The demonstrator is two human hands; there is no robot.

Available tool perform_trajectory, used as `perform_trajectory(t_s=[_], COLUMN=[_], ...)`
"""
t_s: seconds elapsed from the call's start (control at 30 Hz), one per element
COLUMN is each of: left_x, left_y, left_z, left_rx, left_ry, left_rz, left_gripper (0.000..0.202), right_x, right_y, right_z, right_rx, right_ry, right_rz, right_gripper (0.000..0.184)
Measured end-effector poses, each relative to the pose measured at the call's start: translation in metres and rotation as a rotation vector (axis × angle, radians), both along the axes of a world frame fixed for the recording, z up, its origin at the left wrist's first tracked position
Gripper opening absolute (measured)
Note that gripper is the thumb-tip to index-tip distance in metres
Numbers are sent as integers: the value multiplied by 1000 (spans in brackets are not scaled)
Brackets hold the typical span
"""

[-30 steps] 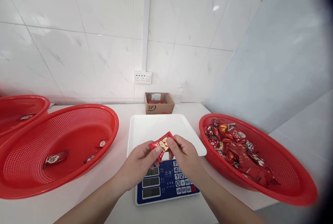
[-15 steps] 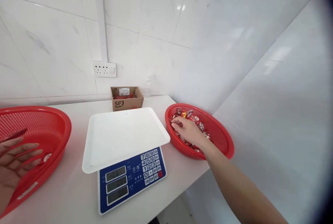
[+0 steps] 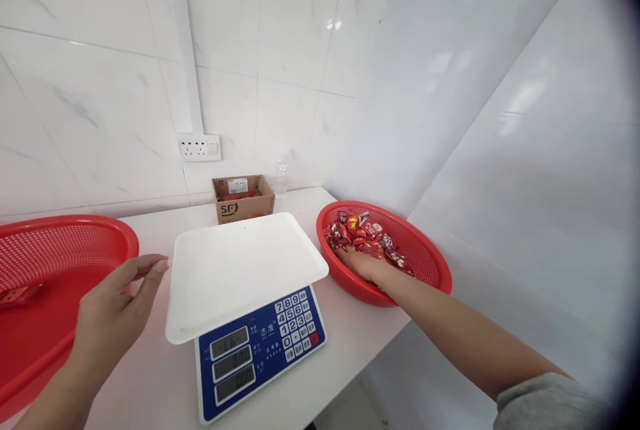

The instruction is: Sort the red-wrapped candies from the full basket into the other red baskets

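My right hand (image 3: 361, 263) reaches into the red basket (image 3: 425, 250) on the right, its fingers buried among several red wrapped candies (image 3: 363, 231); what it grips is hidden. My left hand (image 3: 116, 307) hovers over the counter between the left red basket (image 3: 75, 243) and the scale's white tray (image 3: 240, 267). Its fingers are spread and hold nothing. One red packet (image 3: 17, 295) lies in the left basket. The blue scale panel (image 3: 260, 350) faces me.
A small cardboard box (image 3: 243, 198) and a clear bottle (image 3: 282, 177) stand by the tiled wall under a socket (image 3: 200, 147). The white counter (image 3: 160, 383) ends just right of the candy basket, where a side wall rises.
The red packet held by both hands a second ago is gone from them. My right hand went into the candy basket and sank lower; my left hand pulled out of the left basket toward the scale.
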State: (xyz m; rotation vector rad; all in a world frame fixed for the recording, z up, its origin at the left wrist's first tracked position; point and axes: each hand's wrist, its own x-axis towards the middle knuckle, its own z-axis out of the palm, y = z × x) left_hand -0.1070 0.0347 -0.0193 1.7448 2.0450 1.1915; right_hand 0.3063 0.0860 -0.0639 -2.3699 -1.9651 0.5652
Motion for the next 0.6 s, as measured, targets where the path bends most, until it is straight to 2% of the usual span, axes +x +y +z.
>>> perform_trajectory(t_s=[0.07, 0.17, 0.27, 0.47, 0.6], left_x=[8, 11, 10, 4, -5], left_y=[-3, -5, -6, -5, 0], left_z=[4, 1, 0, 6, 1], left_rx=[47, 61, 23, -25, -85], left_ry=[-85, -169, -216, -418, -431], left_rz=[-20, -60, -74, -40, -101], left_gripper=[31, 33, 36, 39, 42], right_x=[-1, -1, -2, -19, -33], right_y=[-1, 0, 7, 26, 35], right_z=[0, 5, 10, 17, 24], right_rx=[-6, -21, -10, 54, 34], right_ry=[14, 44, 49, 28, 3], right_rz=[-17, 39, 73, 70, 29], right_gripper=[33, 30, 30, 33, 32])
